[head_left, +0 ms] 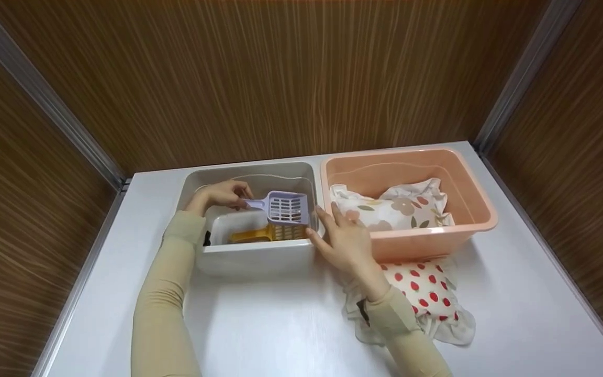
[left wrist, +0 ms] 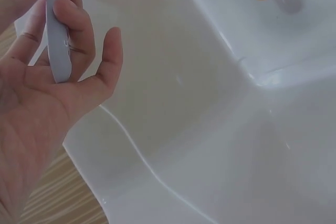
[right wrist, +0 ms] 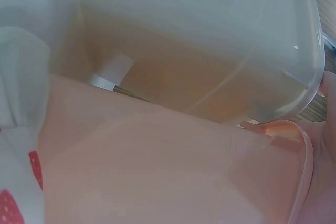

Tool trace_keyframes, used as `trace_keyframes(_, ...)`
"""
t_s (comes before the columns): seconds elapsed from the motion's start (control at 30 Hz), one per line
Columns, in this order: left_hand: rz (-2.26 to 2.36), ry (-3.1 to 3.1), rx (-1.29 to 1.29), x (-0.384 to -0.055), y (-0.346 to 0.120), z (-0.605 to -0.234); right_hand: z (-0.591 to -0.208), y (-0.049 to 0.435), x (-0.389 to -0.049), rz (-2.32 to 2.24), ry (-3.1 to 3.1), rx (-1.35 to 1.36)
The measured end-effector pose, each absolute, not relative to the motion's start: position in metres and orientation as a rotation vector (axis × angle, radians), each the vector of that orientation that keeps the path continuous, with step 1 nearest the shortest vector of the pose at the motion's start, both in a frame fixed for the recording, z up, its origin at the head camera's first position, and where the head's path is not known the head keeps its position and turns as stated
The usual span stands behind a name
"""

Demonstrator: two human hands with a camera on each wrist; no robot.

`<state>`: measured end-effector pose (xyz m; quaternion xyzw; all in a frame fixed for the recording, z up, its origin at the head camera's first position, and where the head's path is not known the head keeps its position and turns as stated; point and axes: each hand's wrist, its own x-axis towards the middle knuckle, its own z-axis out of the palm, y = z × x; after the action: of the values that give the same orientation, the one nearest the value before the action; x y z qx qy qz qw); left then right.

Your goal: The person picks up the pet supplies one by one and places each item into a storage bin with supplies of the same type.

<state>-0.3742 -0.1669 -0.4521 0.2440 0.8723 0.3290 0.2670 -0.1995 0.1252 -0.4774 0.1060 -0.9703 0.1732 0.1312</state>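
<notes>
My left hand [head_left: 224, 193] reaches into the grey bin [head_left: 259, 262] and grips the handle of a purple litter scoop [head_left: 259, 204]. In the left wrist view the fingers are curled around the scoop's pale handle [left wrist: 58, 40]. The slotted head points right, above a yellow litter scoop [head_left: 252, 235], which lies in a white inner tray [head_left: 222, 226]. My right hand [head_left: 346, 243] rests at the adjoining rims of the grey bin and the pink bin [head_left: 422, 243], fingers spread and fairly straight. Only a sliver of that hand [right wrist: 328, 135] shows in the right wrist view.
A floral pillow [head_left: 406, 212] lies inside the pink bin. In front of that bin, a ruffled strawberry-print pillow [head_left: 424, 293] is on the white table [head_left: 259, 335], partly behind the right forearm. Wood-grain panels [head_left: 301, 78] enclose the back and sides.
</notes>
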Motion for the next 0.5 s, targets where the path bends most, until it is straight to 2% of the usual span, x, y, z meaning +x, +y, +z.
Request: trace_keyframes(0.5, 0.913, 2.183, 0.481, -0.3791, -0.1633, -0.4628, -0.4803, 0.124, -0.1997, 0.517, -2.828, 0.305)
